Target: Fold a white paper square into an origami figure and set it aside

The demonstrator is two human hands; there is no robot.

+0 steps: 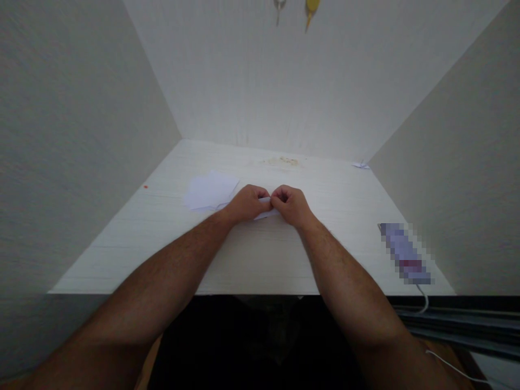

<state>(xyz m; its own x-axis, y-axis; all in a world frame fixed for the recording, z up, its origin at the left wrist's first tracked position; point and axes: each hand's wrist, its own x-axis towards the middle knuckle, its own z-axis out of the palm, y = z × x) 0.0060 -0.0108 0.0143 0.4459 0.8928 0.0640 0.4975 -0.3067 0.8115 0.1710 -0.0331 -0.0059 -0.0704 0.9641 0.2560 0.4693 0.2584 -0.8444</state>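
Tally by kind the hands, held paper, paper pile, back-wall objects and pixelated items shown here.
Hands: 2 (left hand, right hand)
Held paper: 1
Paper pile: 1 (sheets uncountable)
Wall objects: 2 (yellow object, whitish object)
Pixelated item: 1
Total: 7

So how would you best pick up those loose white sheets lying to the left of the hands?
Probably by the left edge, coming in low from the left: the loose white sheets lie flat on the table, so a thumb could slide under the rim and pinch it. That side looks unobstructed, while the left hand is close by their right side.
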